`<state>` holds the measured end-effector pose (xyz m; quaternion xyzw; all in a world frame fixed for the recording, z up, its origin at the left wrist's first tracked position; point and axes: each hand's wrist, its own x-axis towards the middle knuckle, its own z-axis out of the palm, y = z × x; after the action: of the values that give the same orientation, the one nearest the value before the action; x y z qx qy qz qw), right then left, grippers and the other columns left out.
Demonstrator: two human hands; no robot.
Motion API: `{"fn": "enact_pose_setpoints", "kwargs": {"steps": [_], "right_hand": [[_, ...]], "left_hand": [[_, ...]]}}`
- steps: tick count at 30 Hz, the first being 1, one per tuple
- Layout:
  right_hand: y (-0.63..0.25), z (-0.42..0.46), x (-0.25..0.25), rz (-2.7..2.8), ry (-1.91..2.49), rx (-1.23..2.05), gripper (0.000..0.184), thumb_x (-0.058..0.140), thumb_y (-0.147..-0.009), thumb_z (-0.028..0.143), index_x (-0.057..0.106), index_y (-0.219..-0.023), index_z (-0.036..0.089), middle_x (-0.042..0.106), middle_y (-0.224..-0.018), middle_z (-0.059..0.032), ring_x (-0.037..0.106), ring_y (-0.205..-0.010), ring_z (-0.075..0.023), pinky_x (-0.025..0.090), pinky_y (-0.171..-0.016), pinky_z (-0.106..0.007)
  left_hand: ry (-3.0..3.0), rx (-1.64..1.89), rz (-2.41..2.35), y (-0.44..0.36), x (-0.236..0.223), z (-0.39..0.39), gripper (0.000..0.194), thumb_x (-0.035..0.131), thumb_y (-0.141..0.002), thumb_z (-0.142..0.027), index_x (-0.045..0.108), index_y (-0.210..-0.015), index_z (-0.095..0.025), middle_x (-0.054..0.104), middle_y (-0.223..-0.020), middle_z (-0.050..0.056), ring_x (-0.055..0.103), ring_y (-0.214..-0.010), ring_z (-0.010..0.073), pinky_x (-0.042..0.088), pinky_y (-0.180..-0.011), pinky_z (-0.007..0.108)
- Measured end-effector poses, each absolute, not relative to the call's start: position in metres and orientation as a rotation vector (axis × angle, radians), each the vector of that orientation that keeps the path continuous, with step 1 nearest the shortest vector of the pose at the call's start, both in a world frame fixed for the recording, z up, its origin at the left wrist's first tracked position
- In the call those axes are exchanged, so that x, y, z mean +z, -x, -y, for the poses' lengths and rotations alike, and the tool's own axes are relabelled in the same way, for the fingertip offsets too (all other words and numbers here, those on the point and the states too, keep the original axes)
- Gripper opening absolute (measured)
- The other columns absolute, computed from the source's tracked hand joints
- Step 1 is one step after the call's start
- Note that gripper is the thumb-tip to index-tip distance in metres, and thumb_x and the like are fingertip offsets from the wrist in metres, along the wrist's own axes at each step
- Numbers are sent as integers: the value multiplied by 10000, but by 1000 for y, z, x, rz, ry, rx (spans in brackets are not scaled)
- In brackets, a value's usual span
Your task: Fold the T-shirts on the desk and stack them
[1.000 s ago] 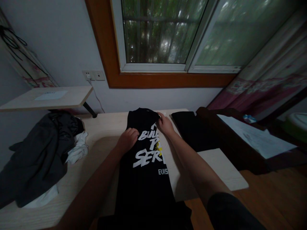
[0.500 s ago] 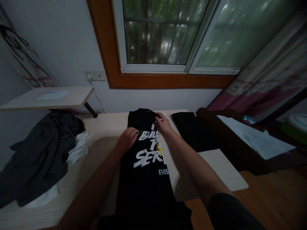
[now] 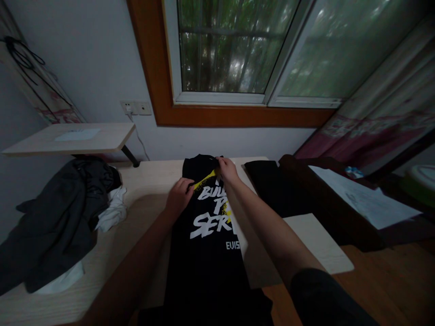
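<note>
A black T-shirt (image 3: 207, 267) with white lettering and yellow print lies lengthwise on the table, folded into a long strip. Its neck end points to the wall, and the near end hangs towards me past the table edge. My left hand (image 3: 180, 194) is closed on the shirt's left side, below the collar. At the upper right edge, near the collar, my right hand (image 3: 227, 170) pinches the cloth. Between the two hands a yellow streak shows across the fabric, where it is lifted or creased. The fingertips of both hands are partly hidden.
Dark grey clothing (image 3: 57, 217) and white cloth (image 3: 113, 208) are heaped at the left, below a small raised shelf (image 3: 78, 140). Folded black cloth (image 3: 263, 181) lies to the right. Beyond it, a white sheet (image 3: 363, 199) rests on dark furniture. A window (image 3: 234, 54) is ahead.
The cloth between my hands has been drawn up, exposing more of the yellow streak. My right hand has moved slightly left and up; my left hand stays at the left side.
</note>
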<state>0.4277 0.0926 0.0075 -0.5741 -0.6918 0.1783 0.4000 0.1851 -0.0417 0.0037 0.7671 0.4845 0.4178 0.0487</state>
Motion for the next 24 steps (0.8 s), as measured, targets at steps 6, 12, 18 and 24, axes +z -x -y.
{"fn": "enact_pose_setpoints", "kwargs": {"steps": [6,12,18,24], "right_hand": [[-379,-117,40,1909,1493,339,404,403,-1043,280,691,-1283,131,679,-1213,-136,590,-1190,-231,401,-1104,-347],[-326,-126,51,2113,1471,330,401,418,-1049,255,660,-1322,91,639,-1260,-167,528,-1285,-232,345,-1163,-332],[-303,-131,43,2151,1475,409,432,456,-1048,320,639,-1338,58,618,-1326,-201,499,-1345,-249,348,-1166,-345],[-310,-131,28,2148,1453,477,471,500,-1031,339,588,-1413,78,575,-1418,-190,508,-1362,-231,325,-1196,-332]], "left_hand": [[-1817,1489,-1675,-171,-1,32,251,635,-855,-195,610,-1103,-220,656,-1010,52,636,-803,166,553,-756,314],[-1463,1525,-1578,-151,-9,25,385,687,-771,-237,569,-1136,-203,635,-954,11,563,-640,99,501,-652,257],[-1359,1506,-1557,-137,-16,20,335,701,-745,-254,611,-1063,-198,643,-994,29,568,-637,97,483,-654,263],[-1368,1504,-1558,-133,-18,22,335,673,-734,-230,633,-1065,-205,657,-1013,34,576,-654,109,484,-658,265]]}}
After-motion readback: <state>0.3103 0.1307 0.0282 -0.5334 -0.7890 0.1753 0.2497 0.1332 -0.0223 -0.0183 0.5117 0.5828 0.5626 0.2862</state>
